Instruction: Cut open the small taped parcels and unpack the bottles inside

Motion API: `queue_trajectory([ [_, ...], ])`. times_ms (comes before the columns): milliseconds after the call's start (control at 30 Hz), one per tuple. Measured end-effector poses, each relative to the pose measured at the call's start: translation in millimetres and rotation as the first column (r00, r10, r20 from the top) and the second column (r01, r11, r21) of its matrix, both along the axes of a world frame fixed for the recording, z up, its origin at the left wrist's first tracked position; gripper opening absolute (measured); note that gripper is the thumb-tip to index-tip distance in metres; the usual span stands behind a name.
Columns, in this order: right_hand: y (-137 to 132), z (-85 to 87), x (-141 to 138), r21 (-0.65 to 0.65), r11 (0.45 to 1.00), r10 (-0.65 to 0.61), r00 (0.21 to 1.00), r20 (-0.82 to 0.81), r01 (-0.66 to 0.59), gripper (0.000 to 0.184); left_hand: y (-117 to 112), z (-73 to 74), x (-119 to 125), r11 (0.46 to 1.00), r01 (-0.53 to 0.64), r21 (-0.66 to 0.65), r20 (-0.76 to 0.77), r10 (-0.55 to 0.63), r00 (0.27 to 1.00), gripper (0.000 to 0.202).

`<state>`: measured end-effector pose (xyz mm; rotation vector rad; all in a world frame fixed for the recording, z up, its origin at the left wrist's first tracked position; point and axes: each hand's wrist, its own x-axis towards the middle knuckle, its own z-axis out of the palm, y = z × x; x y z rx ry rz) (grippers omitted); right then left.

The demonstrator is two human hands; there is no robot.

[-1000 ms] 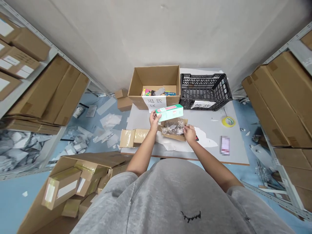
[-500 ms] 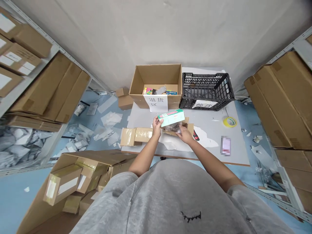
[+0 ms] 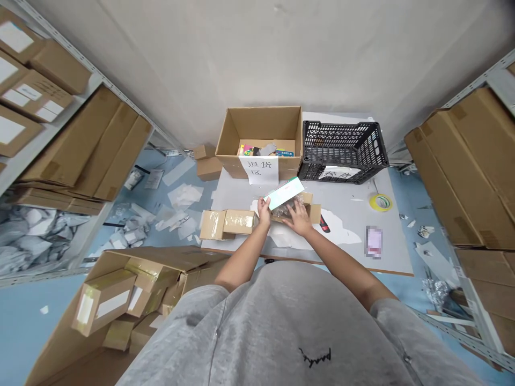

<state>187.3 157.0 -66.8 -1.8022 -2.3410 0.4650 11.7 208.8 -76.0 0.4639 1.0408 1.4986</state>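
Note:
My left hand [image 3: 264, 210] is closed round the left end of a slim white-and-green box [image 3: 285, 194], held tilted with its right end higher. Under it on the table stands an open small cardboard carton [image 3: 315, 213] with its flaps out. Crumpled clear plastic wrap [image 3: 282, 209] lies in the carton. My right hand [image 3: 299, 219] rests over the carton with fingers spread, touching the wrap and gripping nothing that I can see. A red-and-black cutter [image 3: 324, 224] lies just right of the carton, on white paper [image 3: 341, 231].
At the back of the table stand a labelled cardboard box [image 3: 225, 153] with small packages inside and a black plastic crate [image 3: 344, 153]. Yellow tape [image 3: 380, 202] lies to the right, taped cartons [image 3: 229, 222] to the left. A large box of parcels [image 3: 120, 300] is by my left side.
The white-and-green box has turned, its broad pale face now showing more. My right hand's fingers have spread over the wrap in the carton; before, they were bunched at its edge.

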Motion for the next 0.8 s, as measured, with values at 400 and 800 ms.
queue_trajectory([
  [400, 3.1, -9.6, 18.6, -0.191, 0.979, -0.077, 0.997, 0.015, 0.078, 0.052, 6.6, -11.4, 7.4, 1.0, 0.007, -0.011, 0.013, -0.007, 1.0, 0.054],
  [800, -78.4, -55.0, -12.5, -0.239, 0.878, 0.423, 0.906, -0.016, -0.414, 0.039, 2.9, -8.6, -2.6, 1.0, 0.022, 0.006, -0.03, -0.021, 0.999, 0.055],
])
